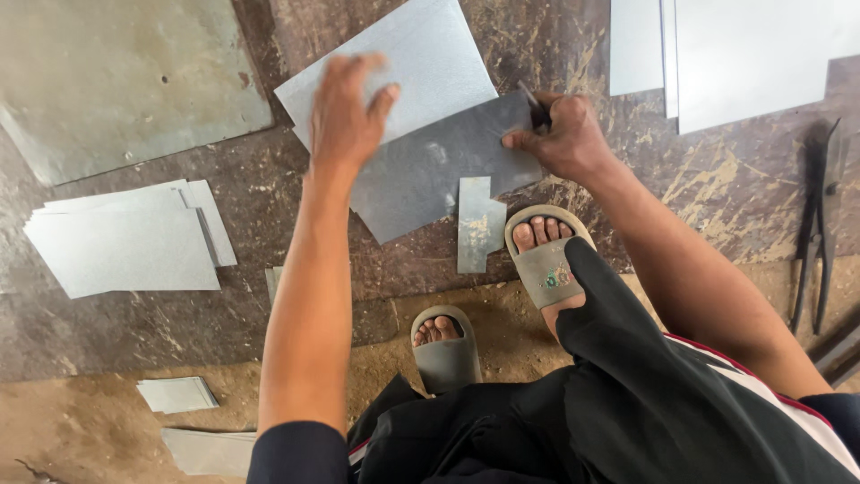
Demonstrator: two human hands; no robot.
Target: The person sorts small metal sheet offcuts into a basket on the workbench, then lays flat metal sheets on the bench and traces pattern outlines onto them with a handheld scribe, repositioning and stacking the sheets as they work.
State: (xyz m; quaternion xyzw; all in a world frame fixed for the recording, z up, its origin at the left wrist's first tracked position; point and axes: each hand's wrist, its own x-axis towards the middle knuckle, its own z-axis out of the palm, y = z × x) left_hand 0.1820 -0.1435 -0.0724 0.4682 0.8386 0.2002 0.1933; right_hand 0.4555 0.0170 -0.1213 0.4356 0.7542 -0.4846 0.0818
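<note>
While left hand (348, 112) rests flat, fingers spread, on dull grey metal sheet (430, 175), right hand (560, 134) grips scriber (536, 109)

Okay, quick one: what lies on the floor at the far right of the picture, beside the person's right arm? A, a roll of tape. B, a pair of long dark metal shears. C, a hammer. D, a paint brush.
B: a pair of long dark shears lies there on the floor, just below the pale metal sheets in the upper right corner.
</note>
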